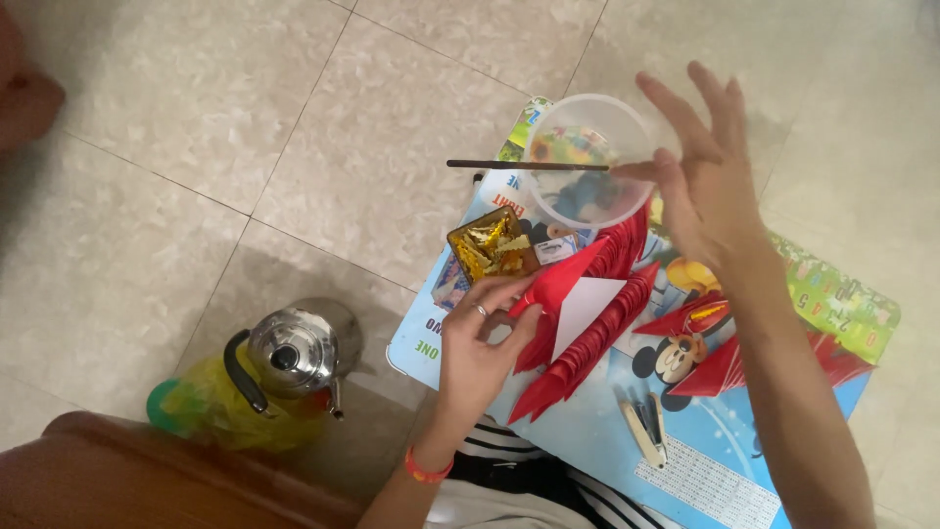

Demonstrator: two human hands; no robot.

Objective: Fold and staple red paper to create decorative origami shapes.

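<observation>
My left hand [480, 343] pinches a folded red paper piece [558, 279] with a white underside [585, 309], over rows of stacked red folded papers [587, 338] on a small cartoon-printed blue table [597, 431]. My right hand [700, 171] holds a thin dark stick [524, 165] between thumb and forefinger, with the other fingers spread. The stick lies across the rim of a clear plastic cup [587, 162]. A small box of gold foil pieces [485, 245] sits just above my left hand.
A steel kettle [294, 353] stands on the tiled floor at the left, next to a yellow-green bag [201, 411]. More red folded papers [725, 367] and a stapler [644, 426] lie on the table. A brown wooden edge [147, 475] fills the bottom left.
</observation>
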